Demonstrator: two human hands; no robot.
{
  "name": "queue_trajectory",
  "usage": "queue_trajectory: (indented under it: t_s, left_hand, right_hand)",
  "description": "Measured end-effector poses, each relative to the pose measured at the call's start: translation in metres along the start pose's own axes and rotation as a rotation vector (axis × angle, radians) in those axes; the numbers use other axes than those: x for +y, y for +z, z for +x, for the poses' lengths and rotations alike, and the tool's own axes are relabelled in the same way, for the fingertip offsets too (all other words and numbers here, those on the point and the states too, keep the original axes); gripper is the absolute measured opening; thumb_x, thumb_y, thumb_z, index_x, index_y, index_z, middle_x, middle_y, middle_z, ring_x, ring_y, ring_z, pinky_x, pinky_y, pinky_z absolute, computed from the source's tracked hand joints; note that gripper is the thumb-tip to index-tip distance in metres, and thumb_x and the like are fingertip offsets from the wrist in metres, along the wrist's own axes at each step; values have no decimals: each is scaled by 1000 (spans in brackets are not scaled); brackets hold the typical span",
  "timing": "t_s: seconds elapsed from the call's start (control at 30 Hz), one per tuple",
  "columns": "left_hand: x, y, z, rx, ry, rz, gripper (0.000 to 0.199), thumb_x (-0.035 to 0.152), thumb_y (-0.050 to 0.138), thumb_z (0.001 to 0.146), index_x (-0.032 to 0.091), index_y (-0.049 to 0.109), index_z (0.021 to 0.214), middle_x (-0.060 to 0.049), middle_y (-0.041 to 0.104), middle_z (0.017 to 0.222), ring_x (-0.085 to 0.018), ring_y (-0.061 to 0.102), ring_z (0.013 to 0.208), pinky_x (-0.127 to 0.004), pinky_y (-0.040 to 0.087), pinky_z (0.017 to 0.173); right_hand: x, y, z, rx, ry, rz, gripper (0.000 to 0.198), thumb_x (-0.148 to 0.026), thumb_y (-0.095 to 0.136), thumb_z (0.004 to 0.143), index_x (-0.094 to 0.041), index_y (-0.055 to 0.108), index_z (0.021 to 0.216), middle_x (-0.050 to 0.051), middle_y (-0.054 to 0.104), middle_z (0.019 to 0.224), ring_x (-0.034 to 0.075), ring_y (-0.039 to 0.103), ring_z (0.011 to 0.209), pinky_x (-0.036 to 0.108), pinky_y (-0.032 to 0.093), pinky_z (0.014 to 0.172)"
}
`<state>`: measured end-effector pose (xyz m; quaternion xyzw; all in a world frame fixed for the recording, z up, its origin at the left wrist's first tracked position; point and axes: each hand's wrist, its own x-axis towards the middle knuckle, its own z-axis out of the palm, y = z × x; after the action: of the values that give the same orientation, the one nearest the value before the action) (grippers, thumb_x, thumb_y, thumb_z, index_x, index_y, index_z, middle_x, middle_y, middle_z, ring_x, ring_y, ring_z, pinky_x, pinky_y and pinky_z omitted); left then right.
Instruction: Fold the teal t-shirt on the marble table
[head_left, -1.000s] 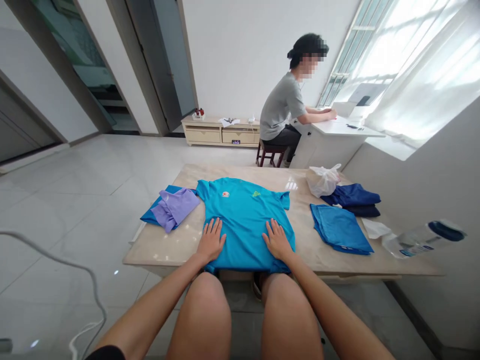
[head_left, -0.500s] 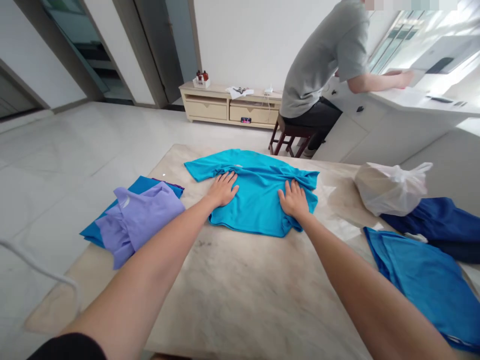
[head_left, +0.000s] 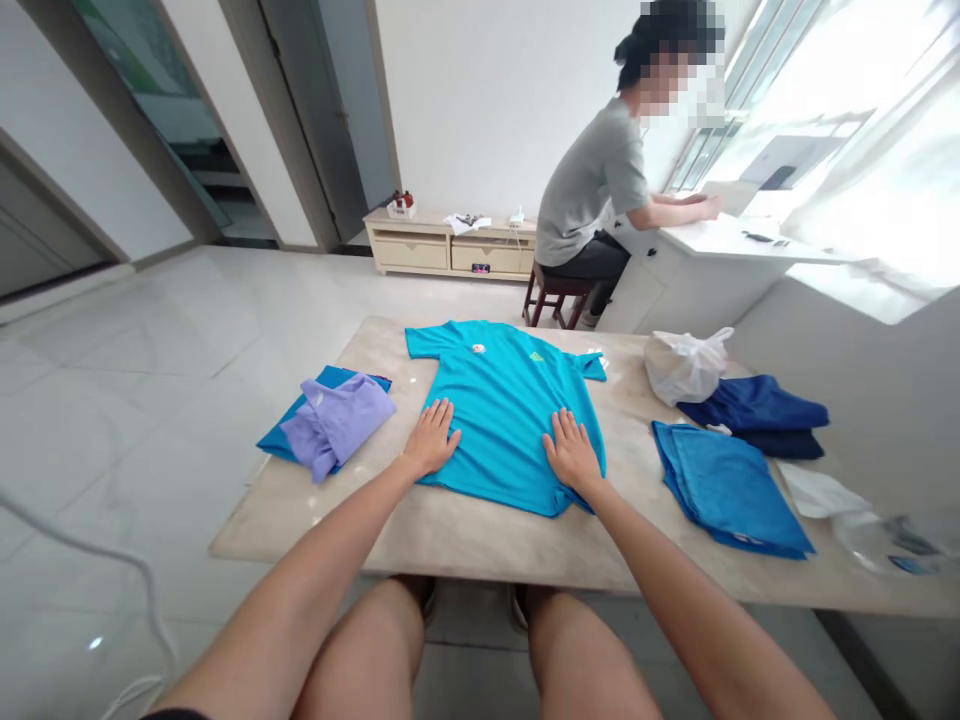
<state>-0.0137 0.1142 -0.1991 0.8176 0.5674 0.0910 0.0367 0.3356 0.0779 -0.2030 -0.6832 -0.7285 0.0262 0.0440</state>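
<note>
Just in from the table's (head_left: 337, 530) near edge, my turquoise T-shirt (head_left: 504, 410) lies spread; my left hand (head_left: 432, 440) and right hand (head_left: 573, 452) rest palms-down, gripping nothing, apparently holding it flat. Farther, the plastic bag (head_left: 686, 368) sits toward the far right corner, presumably clear of it.

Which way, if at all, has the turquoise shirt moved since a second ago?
Yes, the turquoise shirt has moved toward the far edge of the table; its hem, earlier at the near edge, now lies in from it.
</note>
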Motion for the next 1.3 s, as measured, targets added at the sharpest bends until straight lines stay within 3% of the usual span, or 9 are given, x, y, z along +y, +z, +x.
queue_trajectory:
  t_s: [0.2,0.33,0.4,0.47,0.63,0.9,1.0,1.17,1.3]
  left_hand:
    - [44,-37,-102,-91,22,62,71,47,41,107,5,51,164,-25,48,171,-39,40,163,-53,34,132]
    - [60,-70,-125,-214,25,64,63,56,36,111,12,75,130,-26,78,127,-41,72,126,-52,54,106]
    - [61,-79,-126,-233,19,72,59,56,37,112,15,73,131,-22,81,109,-39,77,112,-49,56,97]
    - [60,-78,-125,-170,11,82,54,47,39,112,15,64,147,-22,80,119,-37,74,119,-48,55,101]
    - [52,-43,-130,28,-95,27,60,35,36,111,12,48,166,-20,51,170,-32,46,159,-51,33,133]
    - [46,-30,-140,10,-69,-9,67,36,31,112,19,35,176,-13,32,182,-31,29,170,-63,17,139]
    - [53,-46,-133,-75,-90,5,66,34,31,111,20,38,175,-15,32,181,-34,28,170,-72,15,136]
    - [78,-110,-101,-485,-92,0,63,30,53,103,10,55,162,-30,42,173,-49,39,162,-79,31,125]
    - [114,-158,-70,-563,20,-104,49,43,59,103,16,72,141,-24,68,151,-43,65,140,-58,52,115]
  right_hand:
    - [-12,-21,-109,-49,6,-7,73,-49,32,114,-10,34,176,17,21,184,33,19,172,53,20,137]
    - [-13,-51,-148,-80,-18,-4,65,-47,41,112,-8,58,161,24,48,171,37,43,161,50,36,130]
    - [-13,-66,-150,-117,21,-11,59,-45,38,112,-7,78,134,30,71,142,40,64,142,52,45,121]
    - [-15,-72,-147,-97,75,-10,60,-41,33,113,-7,82,120,30,78,122,39,71,130,55,48,117]
    - [-18,-35,-141,93,144,26,68,-44,32,112,-10,47,170,21,39,177,35,31,167,57,25,134]
    - [-11,-14,-134,58,170,30,76,-53,26,113,-13,32,178,15,18,185,35,15,172,59,13,138]
    - [-19,-25,-130,16,163,-2,74,-48,25,114,-10,32,177,17,19,184,36,17,172,59,16,137]
    - [-30,-76,-124,-219,0,-101,74,-46,46,110,-2,41,170,33,33,176,47,34,164,65,28,130]
    - [-31,-131,-104,-458,-36,-110,51,-31,59,104,-7,64,149,32,66,148,42,66,135,55,49,113]
